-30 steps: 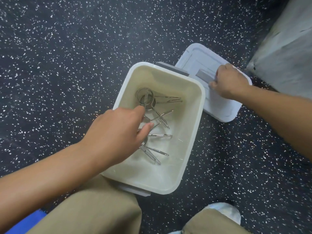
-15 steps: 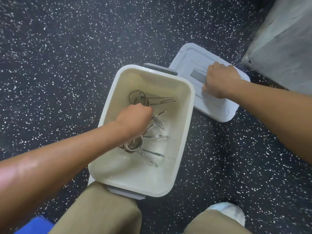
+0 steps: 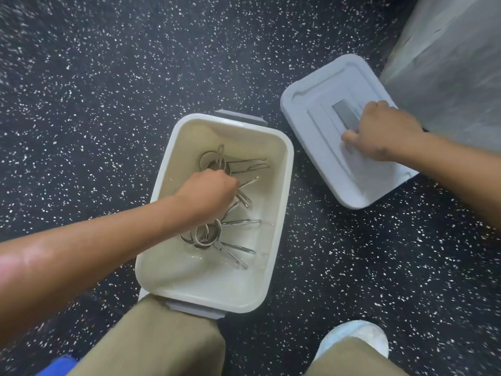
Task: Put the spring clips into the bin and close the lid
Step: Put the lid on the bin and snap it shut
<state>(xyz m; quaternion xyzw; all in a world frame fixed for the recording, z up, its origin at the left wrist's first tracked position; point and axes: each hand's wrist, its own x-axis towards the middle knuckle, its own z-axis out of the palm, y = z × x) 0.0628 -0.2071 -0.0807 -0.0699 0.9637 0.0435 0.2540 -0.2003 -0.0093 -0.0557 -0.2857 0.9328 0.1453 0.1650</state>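
Note:
A white bin stands open on the floor in front of my knees. Several metal spring clips lie inside it, one more at the far end. My left hand is down in the bin, curled into a fist over a clip whose prongs stick out to its right. The pale grey lid lies on the floor to the right of the bin, a gap between them. My right hand grips the lid's grey handle.
The floor is dark and speckled. A grey block rises at the top right, close behind the lid. My knees in khaki trousers, a white shoe and a blue object fill the bottom edge.
My left hand has reached deeper into the bin and curled from spread fingers into a fist. The lid, with my right hand still on its handle, now sits apart from the bin.

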